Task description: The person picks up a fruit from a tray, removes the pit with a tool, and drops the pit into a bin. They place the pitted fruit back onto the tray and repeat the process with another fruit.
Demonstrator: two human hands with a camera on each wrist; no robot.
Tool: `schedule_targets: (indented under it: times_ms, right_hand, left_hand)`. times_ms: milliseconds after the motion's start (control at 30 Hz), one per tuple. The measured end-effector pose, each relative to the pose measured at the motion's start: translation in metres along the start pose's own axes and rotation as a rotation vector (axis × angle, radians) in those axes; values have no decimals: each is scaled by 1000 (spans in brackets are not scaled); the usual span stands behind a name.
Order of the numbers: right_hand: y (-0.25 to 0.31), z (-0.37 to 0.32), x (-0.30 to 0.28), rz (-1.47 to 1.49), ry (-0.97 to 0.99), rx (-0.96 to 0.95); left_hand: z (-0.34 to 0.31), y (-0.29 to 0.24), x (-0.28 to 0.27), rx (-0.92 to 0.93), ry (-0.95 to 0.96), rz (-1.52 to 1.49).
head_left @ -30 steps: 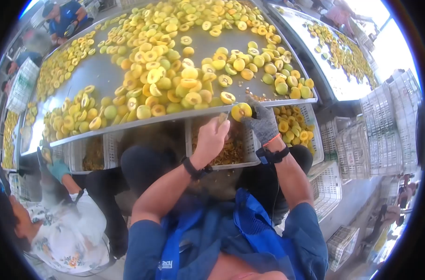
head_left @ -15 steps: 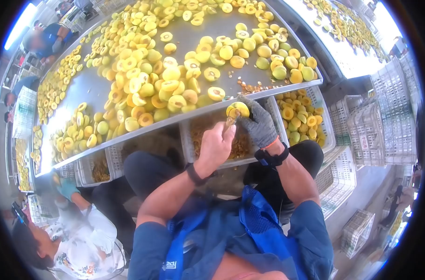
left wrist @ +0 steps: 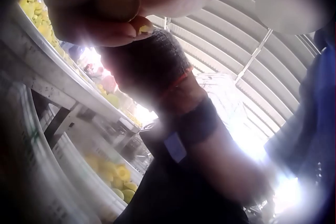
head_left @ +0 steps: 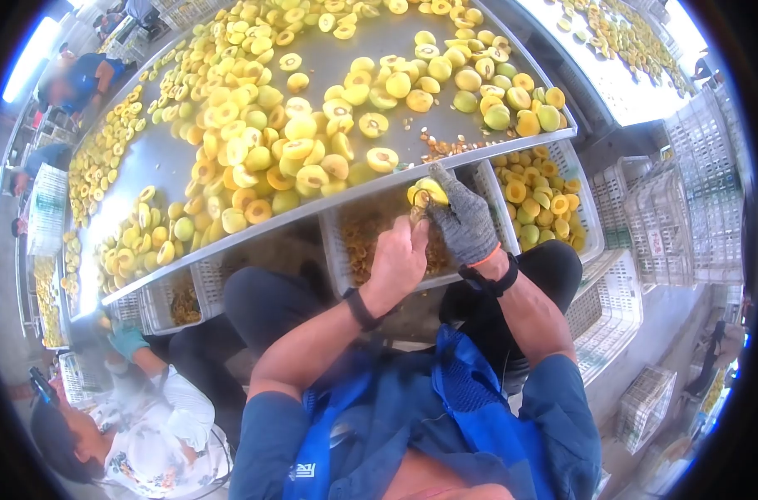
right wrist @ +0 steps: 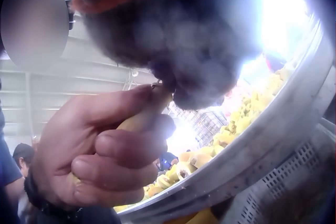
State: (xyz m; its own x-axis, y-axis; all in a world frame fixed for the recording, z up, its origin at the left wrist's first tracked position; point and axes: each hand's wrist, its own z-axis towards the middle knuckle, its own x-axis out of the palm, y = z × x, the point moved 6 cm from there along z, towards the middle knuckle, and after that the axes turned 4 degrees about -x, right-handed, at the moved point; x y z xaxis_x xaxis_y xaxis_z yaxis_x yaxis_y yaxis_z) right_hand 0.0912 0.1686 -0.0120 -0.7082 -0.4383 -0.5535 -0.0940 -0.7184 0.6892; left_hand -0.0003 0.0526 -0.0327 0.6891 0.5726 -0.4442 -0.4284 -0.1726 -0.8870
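A cut yellow fruit (head_left: 431,187) sits in the fingers of my gloved right hand (head_left: 465,222), just off the steel table's near edge. My bare left hand (head_left: 398,260) grips a small tan tool (head_left: 418,210) whose end meets the fruit; its exact shape is unclear. In the right wrist view my left hand (right wrist: 113,148) has its fingers curled round a pale handle (right wrist: 140,120), and my dark right glove (right wrist: 181,40) blurs above. The left wrist view has my left hand (left wrist: 113,8) close at the top, with the gloved hand (left wrist: 149,69) beyond it.
Halved fruits (head_left: 254,125) heap on the steel table (head_left: 329,62), with pits (head_left: 450,147) near its edge. Beneath stand a crate of brown scraps (head_left: 333,242) and a crate of fruit halves (head_left: 594,218). Stacked crates (head_left: 658,221) stand right; another person (head_left: 158,417) sits left.
The fruit has turned from its cut face showing to a more edge-on tilt, and the tool has come against it. The head view has shifted, with both hands staying together.
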Motion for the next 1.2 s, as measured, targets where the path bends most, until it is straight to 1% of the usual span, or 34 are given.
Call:
schedule_targets:
  times_ms: [33,133,233,333,433,533,633,733,767,800,833,867,900,933,1000,1033,1067,1133,1200]
  right_hand:
    - [1,0,-1,-14,4,-26]
    - [-6,-3,1,13,62,-40]
    - [-9,-1,0,78,145,20]
    - [-4,4,-8,17,232,-102]
    - [-11,-1,-4,156,240,17]
    - [-9,-3,-1,101,199,18]
    - [-5,-1,-1,100,183,-13]
    - [-1,1,-4,51,177,-50]
    - [-4,-2,-3,-84,159,-91]
    - [-7,0,-1,-26,155,-113]
    - [8,11,-7,27,215,-150]
    - [3,9,-6,128,274,-100]
    - [-2,7,-5,225,328,-45]
    - [-14,3,-1,371,355,50]
    - [3,11,-9,160,365,-111]
    - [4,10,-13,116,350,-130]
    - [5,10,-16,71,334,-147]
    - [2,5,-10,122,269,-91]
    - [16,8,-12,117,216,-172]
  left_hand:
    - [-1,0,0,-1,4,-22]
    - [-1,6,2,-8,41,109]
    - [-1,14,5,142,85,222]
    - [-4,14,4,41,133,94]
    - [-7,9,3,-5,148,-30]
    - [-8,9,3,-193,250,-173]
    - [-9,-9,-6,-567,422,-418]
    - [-6,-3,-4,-638,452,-485]
    - [6,-4,-5,20,303,-85]
    - [-6,-3,3,648,123,377]
    - [-7,6,8,595,204,362]
    - [-8,14,10,543,280,338]
    - [-4,18,4,159,360,98]
    - [-5,15,2,-212,430,-184]
    - [-7,4,-6,-447,569,-338]
    - [-11,1,-4,-570,656,-424]
    - [-11,0,-3,-595,646,-472]
    - [-12,0,-6,-654,628,-559]
    - [-11,3,-7,-658,638,-577]
